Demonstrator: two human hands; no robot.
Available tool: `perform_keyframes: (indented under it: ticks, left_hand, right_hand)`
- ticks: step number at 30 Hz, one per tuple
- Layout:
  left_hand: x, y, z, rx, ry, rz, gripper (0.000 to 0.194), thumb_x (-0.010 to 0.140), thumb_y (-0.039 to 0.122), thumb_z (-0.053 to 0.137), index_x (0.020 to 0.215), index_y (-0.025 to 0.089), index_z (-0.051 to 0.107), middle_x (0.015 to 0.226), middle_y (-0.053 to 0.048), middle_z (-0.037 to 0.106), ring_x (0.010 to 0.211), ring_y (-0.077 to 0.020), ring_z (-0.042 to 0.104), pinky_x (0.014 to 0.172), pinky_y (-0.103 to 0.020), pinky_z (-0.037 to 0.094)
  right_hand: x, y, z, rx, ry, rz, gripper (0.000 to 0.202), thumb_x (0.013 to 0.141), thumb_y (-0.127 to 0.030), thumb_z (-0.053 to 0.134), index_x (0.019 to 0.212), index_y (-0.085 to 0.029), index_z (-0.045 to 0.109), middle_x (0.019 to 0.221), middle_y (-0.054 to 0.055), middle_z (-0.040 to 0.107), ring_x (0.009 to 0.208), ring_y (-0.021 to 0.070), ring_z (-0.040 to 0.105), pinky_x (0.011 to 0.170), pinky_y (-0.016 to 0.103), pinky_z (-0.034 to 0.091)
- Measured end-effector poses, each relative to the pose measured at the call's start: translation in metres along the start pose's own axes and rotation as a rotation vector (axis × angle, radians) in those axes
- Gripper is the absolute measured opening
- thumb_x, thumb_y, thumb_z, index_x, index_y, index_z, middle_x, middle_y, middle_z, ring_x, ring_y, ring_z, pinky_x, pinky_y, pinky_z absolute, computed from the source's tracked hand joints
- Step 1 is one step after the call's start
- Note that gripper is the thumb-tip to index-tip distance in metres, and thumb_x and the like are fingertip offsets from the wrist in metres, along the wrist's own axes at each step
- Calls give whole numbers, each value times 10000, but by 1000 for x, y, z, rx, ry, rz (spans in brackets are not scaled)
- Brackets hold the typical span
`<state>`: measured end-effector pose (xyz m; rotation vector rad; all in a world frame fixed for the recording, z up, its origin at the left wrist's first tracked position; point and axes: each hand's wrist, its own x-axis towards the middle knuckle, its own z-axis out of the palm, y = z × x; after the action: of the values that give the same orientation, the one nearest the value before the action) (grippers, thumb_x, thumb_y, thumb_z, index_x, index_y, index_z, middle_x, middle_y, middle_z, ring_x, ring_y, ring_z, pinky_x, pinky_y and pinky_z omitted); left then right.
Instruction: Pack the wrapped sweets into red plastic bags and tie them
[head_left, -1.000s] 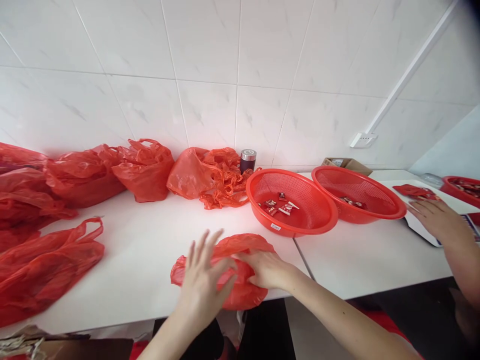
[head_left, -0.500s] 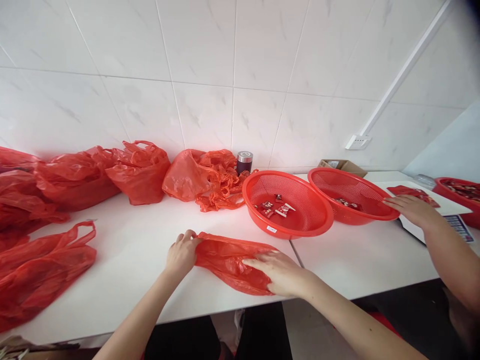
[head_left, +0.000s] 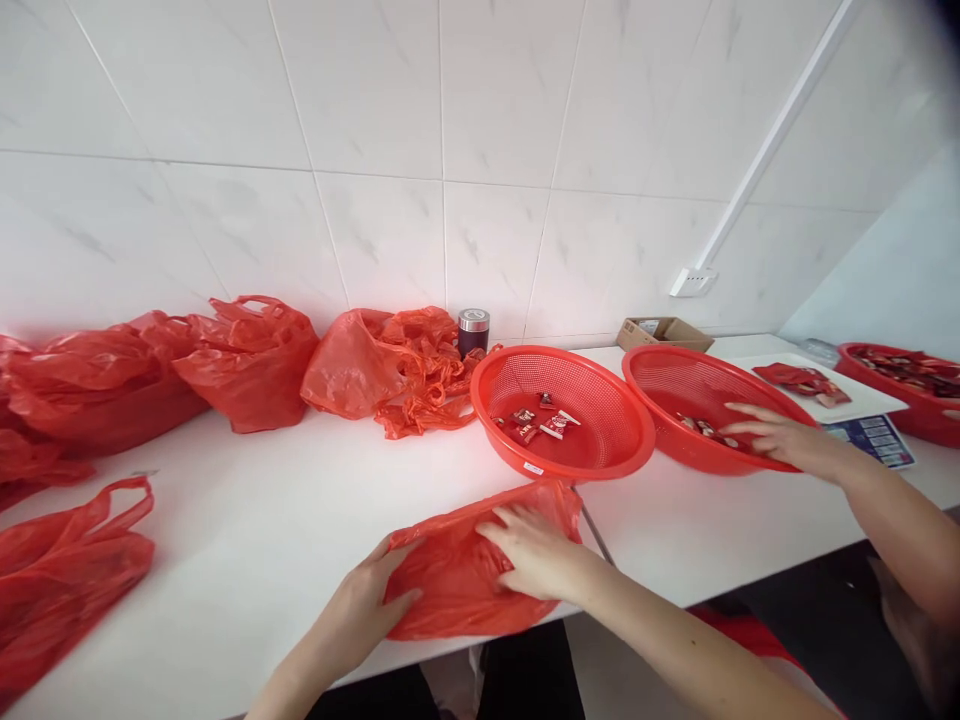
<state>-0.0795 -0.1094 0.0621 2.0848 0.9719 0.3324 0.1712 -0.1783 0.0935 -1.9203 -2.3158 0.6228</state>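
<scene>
A red plastic bag [head_left: 450,590] lies spread near the table's front edge. My left hand [head_left: 367,605] is at the bag's left side, thumb and fingers apart around its edge. My right hand [head_left: 536,550] rests on the bag's right part with its fingers spread over the film. Just behind the bag stands a red perforated basket [head_left: 562,465] with several small wrapped packets [head_left: 555,425] inside.
A co-worker's hand [head_left: 780,440] reaches into a second red basket [head_left: 675,450]. Further right are a scale [head_left: 862,395] and another filled basket [head_left: 911,410]. Full red bags [head_left: 247,370], loose bags [head_left: 427,360] and a dark cup [head_left: 473,333] stand along the wall.
My left hand has opened and moved down along the bag's left side. The bag is spread wider and shifted nearer the edge. The co-worker's hand has moved left into the second basket.
</scene>
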Motion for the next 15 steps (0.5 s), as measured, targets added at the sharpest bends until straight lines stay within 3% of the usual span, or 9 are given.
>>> perform_keyframes:
  ticks: [3,6,8,10,12,14,15]
  left_hand:
    - [-2,-5,2,-30,17,-53,609,774,191,568,1372,289,507,1383,-37,532,1229,-283,521,1041,-382,423]
    - [-7,-12,-1,-112,-21,-76,661,772,211,603,1408,311,457,1422,-21,502,1277,-290,481,1087,-396,376]
    - [-11,-16,-6,-208,-69,-84,668,796,275,619,1431,325,419,1440,-15,485,1295,-291,466,1093,-403,372]
    - [-15,-19,-13,-303,-118,-96,662,813,359,625,1438,331,406,1455,-13,470,1314,-299,446,1093,-418,374]
    - [-17,-22,-21,-347,-143,-122,657,818,423,624,1434,327,415,1472,-11,448,1344,-306,405,1116,-439,337]
    - [-18,-22,-26,-340,-160,-151,618,831,460,601,1414,321,449,1471,-7,448,1361,-303,379,1140,-452,288]
    - [-18,-22,-27,-330,-163,-163,584,838,476,586,1391,318,482,1459,-6,464,1361,-302,380,1145,-455,273]
  right_hand:
    - [-11,-1,-33,216,-45,-145,609,782,-386,699,1352,-288,509,1431,81,464,1300,286,440,1064,408,364]
    - [-19,9,-70,348,228,-181,401,892,-405,561,1280,-303,551,1272,30,605,1146,187,573,984,314,431]
    - [-18,25,-86,235,389,-17,317,902,-374,539,1189,-257,606,1184,63,647,1067,211,611,935,346,452]
    - [-12,45,-95,136,325,125,286,915,-401,505,1102,-239,650,1097,81,677,985,241,640,873,381,469]
    - [0,65,-102,147,185,163,340,952,-446,414,1093,-251,654,1042,71,689,921,231,655,819,365,483]
    - [19,83,-108,173,147,166,374,958,-465,394,1217,-280,591,1108,63,664,958,214,643,836,345,479]
    - [31,90,-111,159,151,182,423,922,-479,473,1301,-300,529,1195,71,624,1023,225,622,869,353,469]
